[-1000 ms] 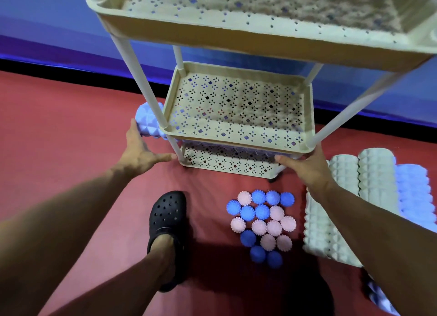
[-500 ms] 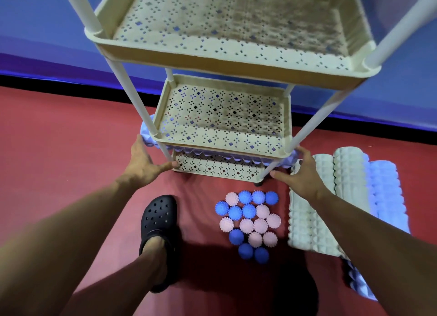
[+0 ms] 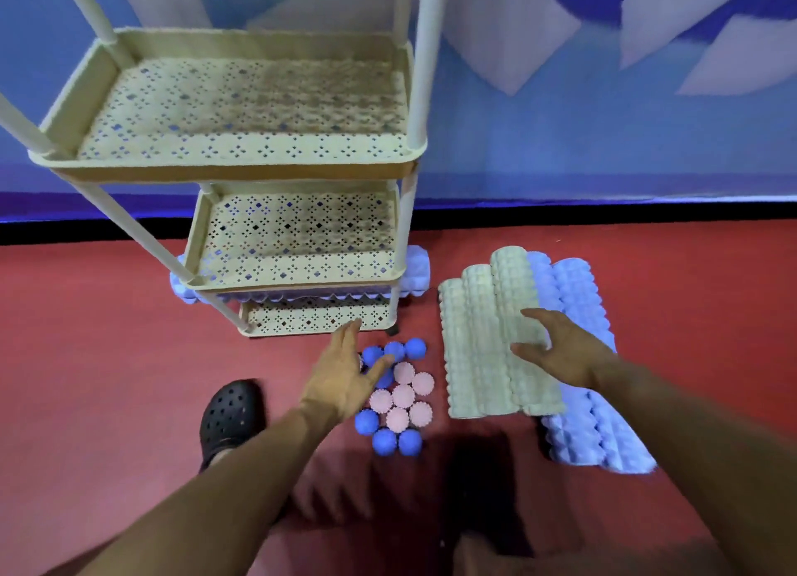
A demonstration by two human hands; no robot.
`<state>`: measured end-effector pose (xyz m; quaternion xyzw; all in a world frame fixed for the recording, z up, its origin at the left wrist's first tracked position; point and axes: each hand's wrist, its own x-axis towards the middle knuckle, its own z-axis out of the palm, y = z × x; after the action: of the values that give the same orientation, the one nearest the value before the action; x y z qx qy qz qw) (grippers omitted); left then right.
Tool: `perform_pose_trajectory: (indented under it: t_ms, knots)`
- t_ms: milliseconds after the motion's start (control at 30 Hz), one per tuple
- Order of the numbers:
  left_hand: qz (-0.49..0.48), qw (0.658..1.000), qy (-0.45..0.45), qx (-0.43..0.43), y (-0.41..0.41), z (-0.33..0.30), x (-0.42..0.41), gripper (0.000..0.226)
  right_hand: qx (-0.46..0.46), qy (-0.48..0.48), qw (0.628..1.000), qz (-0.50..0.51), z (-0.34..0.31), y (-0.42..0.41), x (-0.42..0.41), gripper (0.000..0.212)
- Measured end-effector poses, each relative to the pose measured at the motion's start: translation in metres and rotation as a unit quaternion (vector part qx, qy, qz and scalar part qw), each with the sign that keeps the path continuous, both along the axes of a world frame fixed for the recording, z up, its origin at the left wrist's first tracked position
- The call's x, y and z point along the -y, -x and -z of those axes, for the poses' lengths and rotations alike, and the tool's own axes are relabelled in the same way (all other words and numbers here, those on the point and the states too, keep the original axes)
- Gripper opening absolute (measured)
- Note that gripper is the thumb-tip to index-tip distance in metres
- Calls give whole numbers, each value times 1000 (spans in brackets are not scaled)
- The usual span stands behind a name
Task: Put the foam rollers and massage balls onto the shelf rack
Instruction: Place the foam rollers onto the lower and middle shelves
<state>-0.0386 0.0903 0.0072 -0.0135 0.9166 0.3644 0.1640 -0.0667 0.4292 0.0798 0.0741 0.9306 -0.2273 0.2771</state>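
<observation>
- The right hand (image 3: 560,351) is spread wide above the cream foam rollers (image 3: 487,351), and nothing is held in it.
- The left hand (image 3: 345,372) is held flat and loose over the massage balls (image 3: 399,396), with nothing held.
- One blue roller (image 3: 416,269) is already lying across the bottom shelf of the shelf rack (image 3: 241,161), sticking out at both ends.
- The other blue rollers (image 3: 586,359) are lying on the red floor (image 3: 86,338), just beside the cream ones.
- A cream roller is probably to be picked up next.
- It is best gripped near its middle, so it is not tipped.
- Both hands can be used, as the roller is long.
- It should be turned sideways and slid between the poles.
- The balls should be kept for a shelf with a raised rim, so they are not rolled off.
</observation>
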Motion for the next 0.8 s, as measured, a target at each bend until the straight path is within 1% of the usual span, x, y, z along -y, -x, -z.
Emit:
perform_pose_trajectory:
  t_ms: [133, 233, 267, 367, 433, 533, 567, 633, 667, 733, 800]
  knots:
    - [39, 999, -10, 6, 10, -7, -74, 77, 22, -21, 999, 23, 1, -11, -54, 79]
    - [65, 997, 6, 30, 13, -3, -122, 64, 34, -23, 998, 47, 19, -23, -87, 81]
    - [73, 997, 7, 40, 13, -1, -136, 66, 48, -19, 997, 60, 29, -27, -97, 83]
    - [102, 993, -11, 52, 12, 12, -171, 88, 88, 2, 991, 97, 59, -38, -121, 92]
    - [109, 992, -15, 57, 12, 21, -192, 85, 110, 17, 987, 114, 83, -46, -133, 96]
    - [118, 991, -21, 58, 13, 33, -218, 81, 140, 56, 975, 163, 118, -60, -144, 108]
    - [123, 990, -27, 61, 14, 37, -225, 81, 141, 58, 972, 177, 130, -65, -144, 108]
    - [133, 988, -33, 68, 14, 44, -235, 82, 142, 24, 973, 180, 147, -74, -141, 100]
    - [136, 988, -32, 67, 13, 47, -238, 83, 137, 4, 973, 186, 156, -79, -139, 102]
    - [137, 989, -38, 45, 10, 52, -243, 82, 133, -3, 967, 217, 170, -85, -136, 116]
    - [133, 990, -47, 15, 8, 54, -242, 82, 125, 22, 962, 242, 182, -90, -135, 125]
